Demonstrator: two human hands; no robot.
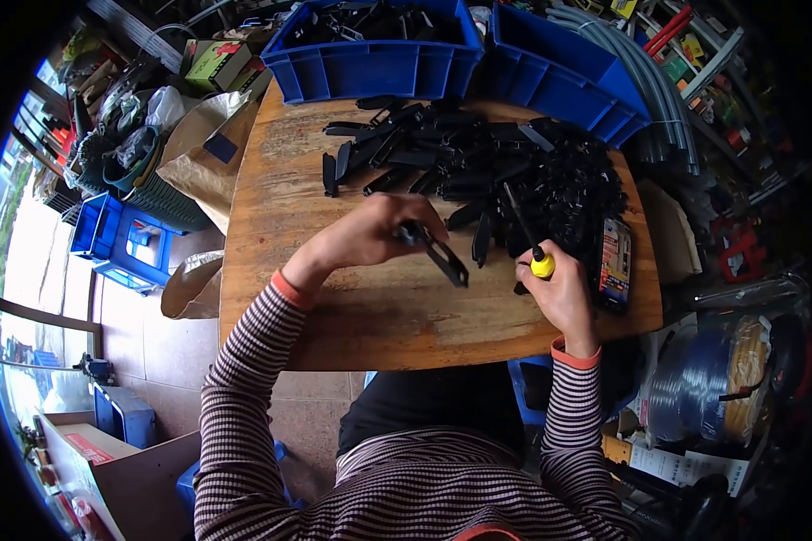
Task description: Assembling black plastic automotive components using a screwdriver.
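Observation:
My left hand (379,233) is closed around a flat black plastic part (447,261) with a long slot in it, held above the wooden table. In my right hand (559,288) is a screwdriver (541,261) with a yellow handle, its dark shaft pointing up and away from me. The screwdriver's tip reaches over a heap of black plastic parts (478,162) spread across the far and right side of the table. My two hands are apart, and the tool does not touch the held part.
The wooden table (280,225) has a phone (614,266) with a lit screen at its right edge. Behind the heap stand a blue crate (370,72) of black parts and a second blue crate (559,90). Grey tubing (659,90), a paper bag (207,149) and coiled hose (704,388) surround the table.

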